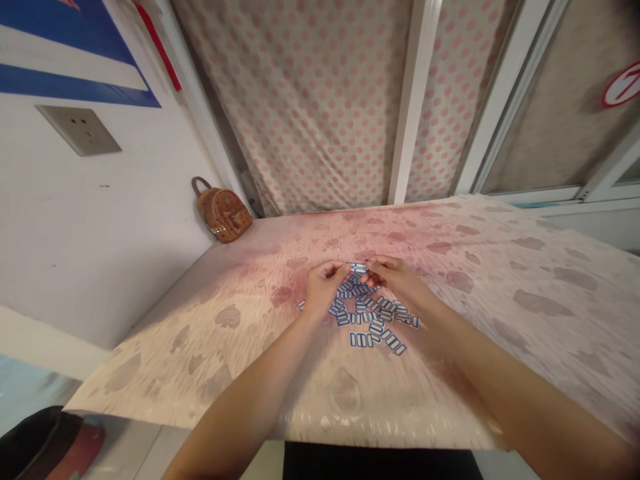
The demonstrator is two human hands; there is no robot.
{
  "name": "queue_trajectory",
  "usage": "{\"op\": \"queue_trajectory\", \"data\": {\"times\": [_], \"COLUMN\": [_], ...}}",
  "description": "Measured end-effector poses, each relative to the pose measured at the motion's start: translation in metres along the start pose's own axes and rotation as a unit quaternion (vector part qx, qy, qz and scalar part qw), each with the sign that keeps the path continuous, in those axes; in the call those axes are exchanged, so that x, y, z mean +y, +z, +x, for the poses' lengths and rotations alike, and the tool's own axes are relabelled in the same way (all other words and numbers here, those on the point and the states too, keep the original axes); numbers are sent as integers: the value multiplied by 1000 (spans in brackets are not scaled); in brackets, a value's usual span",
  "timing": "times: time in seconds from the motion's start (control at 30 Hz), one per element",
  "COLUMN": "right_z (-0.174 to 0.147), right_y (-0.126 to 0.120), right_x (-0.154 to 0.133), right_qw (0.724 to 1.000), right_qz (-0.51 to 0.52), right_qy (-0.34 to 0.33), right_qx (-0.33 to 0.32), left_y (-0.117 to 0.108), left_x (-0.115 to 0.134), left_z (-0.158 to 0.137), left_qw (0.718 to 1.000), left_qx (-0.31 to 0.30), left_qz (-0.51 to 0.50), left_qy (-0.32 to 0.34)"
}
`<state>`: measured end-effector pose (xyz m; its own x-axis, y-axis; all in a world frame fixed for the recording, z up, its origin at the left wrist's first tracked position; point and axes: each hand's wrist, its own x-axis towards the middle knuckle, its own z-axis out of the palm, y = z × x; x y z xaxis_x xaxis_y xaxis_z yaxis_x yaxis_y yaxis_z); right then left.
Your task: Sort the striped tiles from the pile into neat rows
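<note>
Between my two hands is a small white piece with blue edges [357,267], pinched by the fingertips just above the table. My left hand [324,283] is closed on its left end, thumb against the fingers. The right hand [390,273] has closed on the opposite end. Below and nearer to me lies a loose pile of similar flat blue-and-white striped pieces [367,317], several of them overlapping. They look like labels or small cards, but are too small to make out exactly. My left wrist partly hides a piece at the pile's left side.
A patterned plastic cloth [240,360] covers the table. A small brown backpack-shaped bag [227,215] stands at the back left corner by the wall. Behind the table hangs a dotted curtain [320,100]. A dark and red bin [55,443] is on the floor at lower left.
</note>
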<state>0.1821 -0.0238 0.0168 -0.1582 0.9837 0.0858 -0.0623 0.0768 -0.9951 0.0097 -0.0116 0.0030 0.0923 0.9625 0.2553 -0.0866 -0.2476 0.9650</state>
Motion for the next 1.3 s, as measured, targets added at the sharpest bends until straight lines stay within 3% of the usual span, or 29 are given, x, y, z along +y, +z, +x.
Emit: {"op": "queue_trajectory", "data": {"times": [0.27,0.4,0.5,0.6,0.7,0.83,1.0,1.17,1.3], "right_z": [4,13,17,16,11,7,8,11,8], "right_y": [-2,-14,-28,-38,-36,-26,-25,-27,-27], "right_x": [1,4,5,4,5,9,16,16,10], "right_qw": [996,985,973,937,868,821,823,833,818], "right_qz": [-77,-126,-178,-332,-496,-565,-557,-542,-562], "right_qy": [-39,-88,-89,-65,-29,-32,-66,-26,-33], "right_qx": [8,83,120,83,8,-69,-92,-110,-117], "left_y": [-3,-17,-28,-34,-36,-36,-37,-39,-39], "left_x": [0,1,0,-1,-2,-6,-10,-12,-14], "left_z": [3,12,18,21,23,23,24,25,25], "left_qw": [1000,997,994,993,992,992,992,992,992], "left_qx": [20,71,102,119,124,125,124,124,124], "left_qz": [16,15,6,4,1,-5,-1,12,3], "left_qy": [11,29,24,15,13,9,12,11,11]}}
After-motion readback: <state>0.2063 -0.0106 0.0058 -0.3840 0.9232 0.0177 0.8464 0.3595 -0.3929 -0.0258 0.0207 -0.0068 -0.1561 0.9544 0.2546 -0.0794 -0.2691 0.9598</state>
